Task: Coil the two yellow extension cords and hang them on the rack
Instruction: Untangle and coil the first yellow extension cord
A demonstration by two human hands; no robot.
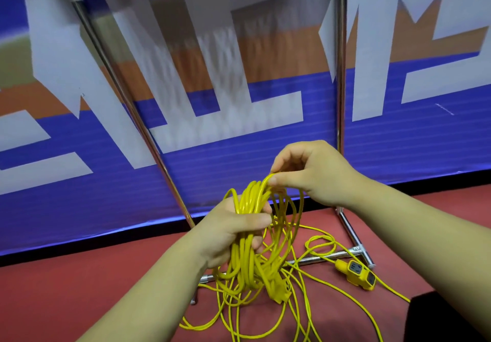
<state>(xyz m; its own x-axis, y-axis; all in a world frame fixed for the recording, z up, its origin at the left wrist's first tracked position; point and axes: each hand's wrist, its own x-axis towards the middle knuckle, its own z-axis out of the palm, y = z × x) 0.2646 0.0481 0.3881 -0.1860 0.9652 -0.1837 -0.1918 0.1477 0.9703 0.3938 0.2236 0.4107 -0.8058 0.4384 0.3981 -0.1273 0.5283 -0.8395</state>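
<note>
Through the head camera I see both hands low in the picture, around 6 o'clock from its centre. The left hand (225, 231) grips a coil of yellow extension cord (248, 198) at the middle of its loops. Its fingers (256, 243) are curled round the bundle and pressed together, with the thumb lying across the front. The loops stand up above this hand and hang down under it.

At 1 o'clock from the left hand, the right hand (312, 172) is at the top of the coil. Its thumb and forefinger pinch the highest loop, and the other fingers are bent above it.

A yellow plug piece (279, 292) hangs at 6 o'clock, at the bottom of the coil; I cannot tell if it touches the floor. More loose yellow cord (233, 288) lies in disorder on the red floor (79, 288) under the hands. I cannot tell which strands belong to which cord.

At 4 o'clock from the coil a yellow socket block (357, 275) lies on the floor, just beside the base tube of the metal rack (341, 75). The two shiny uprights of the rack rise behind the hands, toward 11 and 1 o'clock. Behind them is a blue banner (239, 160) with white and orange shapes.
</note>
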